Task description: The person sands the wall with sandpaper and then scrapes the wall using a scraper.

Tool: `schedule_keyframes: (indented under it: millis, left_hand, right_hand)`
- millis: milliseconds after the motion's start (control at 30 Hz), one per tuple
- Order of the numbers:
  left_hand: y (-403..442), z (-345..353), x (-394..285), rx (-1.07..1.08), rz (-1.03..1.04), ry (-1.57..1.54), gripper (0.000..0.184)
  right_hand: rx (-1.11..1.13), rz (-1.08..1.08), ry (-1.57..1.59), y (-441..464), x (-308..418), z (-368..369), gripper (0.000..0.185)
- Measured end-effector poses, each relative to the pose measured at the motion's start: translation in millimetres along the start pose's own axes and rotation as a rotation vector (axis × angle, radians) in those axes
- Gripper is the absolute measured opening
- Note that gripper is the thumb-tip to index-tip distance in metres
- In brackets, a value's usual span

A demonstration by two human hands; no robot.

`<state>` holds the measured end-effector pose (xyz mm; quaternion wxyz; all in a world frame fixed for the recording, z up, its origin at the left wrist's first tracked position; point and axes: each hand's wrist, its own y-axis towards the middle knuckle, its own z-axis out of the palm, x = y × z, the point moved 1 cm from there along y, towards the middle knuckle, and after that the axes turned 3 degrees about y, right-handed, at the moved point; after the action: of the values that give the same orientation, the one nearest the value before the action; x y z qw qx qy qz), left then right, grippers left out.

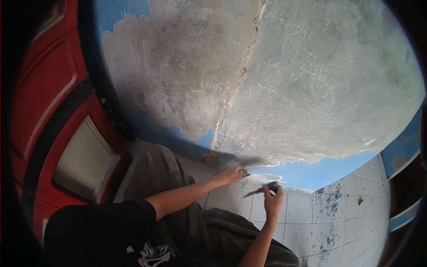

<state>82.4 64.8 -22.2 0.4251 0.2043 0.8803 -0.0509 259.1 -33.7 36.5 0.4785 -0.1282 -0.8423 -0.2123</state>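
Observation:
My left hand (232, 175) is closed by the foot of the wall, with a small grey-brown flat piece (245, 173) at its fingertips; its kind I cannot make out. In my right hand (273, 201) is a dark-handled putty knife (254, 192), its thin blade pointing left, over the floor close to the wall. The wall (307, 84) is mostly bare grey plaster, scratched, with a rough crack (246, 66) running down it. Blue paint (318, 171) stays along the bottom and at the upper left. A grey blur lies just above my left hand.
White floor tiles (296, 213) meet the wall, strewn with blue paint flakes (331, 202) at the right. A small dark chip (360, 201) lies farther right. Close on my left stands a red panelled piece (49, 98). Blue-painted edges (402, 142) border the right side.

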Motion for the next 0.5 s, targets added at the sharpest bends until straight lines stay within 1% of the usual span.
schedule_keyframes:
  millis: [33,67,100,133,167,200,233,300,333,400,433,500]
  left_hand:
    - [-1,-1,-5,0.003,0.001,-0.005,0.032]
    - [0,-3,-8,0.100,-0.068,-0.001,0.034]
    - [-1,-5,-12,0.098,-0.075,0.006,0.034]
    - [-1,-6,-15,0.141,-0.082,0.008,0.034]
    - [-1,-7,-17,0.185,-0.088,0.015,0.035]
    - [-2,-7,-17,0.165,-0.090,0.028,0.035]
    - [-2,-8,-19,0.167,-0.101,0.038,0.035]
    - [-2,-11,-22,0.206,-0.108,0.032,0.034]
    - [-2,-10,-21,0.211,-0.113,0.035,0.034]
    - [-1,-8,-21,0.231,-0.083,0.036,0.033]
    - [0,-7,-21,0.231,-0.085,0.036,0.033]
    - [-1,-5,-23,0.121,0.005,0.020,0.026]
  right_hand:
    - [-0.042,0.069,-0.062,-1,17,-10,0.036]
    - [-0.085,0.126,-0.001,1,27,-18,0.037]
    - [-0.171,-0.010,0.023,6,23,-25,0.035]
    - [-0.255,-0.025,0.174,9,32,-32,0.032]
    - [-0.263,-0.025,0.383,10,42,-40,0.034]
    - [-0.360,-0.085,0.304,10,55,-46,0.034]
    - [-0.409,-0.141,0.325,11,53,-50,0.034]
    - [-0.537,-0.184,0.298,15,54,-55,0.034]
    - [-0.536,-0.176,0.299,14,59,-56,0.034]
    - [-0.645,-0.250,0.279,14,72,-59,0.033]
    - [-0.643,-0.248,0.279,15,74,-57,0.033]
    - [-0.704,-0.313,0.164,15,78,-54,0.034]
